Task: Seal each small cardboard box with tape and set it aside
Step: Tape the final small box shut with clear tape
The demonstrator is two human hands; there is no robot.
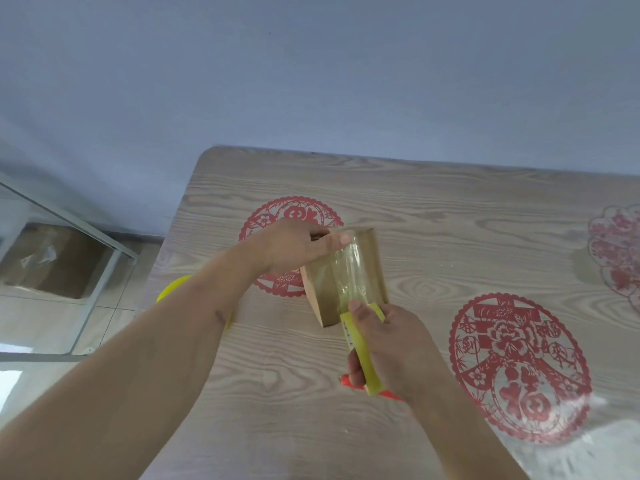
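right hand (388, 344): nearest the camera, curled round a yellow-green tape roll (362, 351), thumb tip pressed at the near end of the tape strip where it meets the box.
red tool (349, 382): pokes out under the right hand beside the roll; what it is, i cannot tell, perhaps a handle or cutter.
cardboard box (332, 292): small, brown, tilted up on the table just beyond the right hand, one broad face turned toward the camera.
tape strip (351, 271): clear, shiny, runs along that face from the roll up to the box's far edge.
left hand (294, 245): grips the far end of the box, thumb laid flat along its top edge, fingers hidden behind.
table (450, 237): pale wood grain, box near its middle.
red paper-cuts (516, 365): round designs under a clear cover, one right of the hands, one partly behind the left hand.
yellow object (171, 287): round, at the table's left edge, mostly hidden by the left forearm.
wall (311, 81): plain, pale blue, behind the table.
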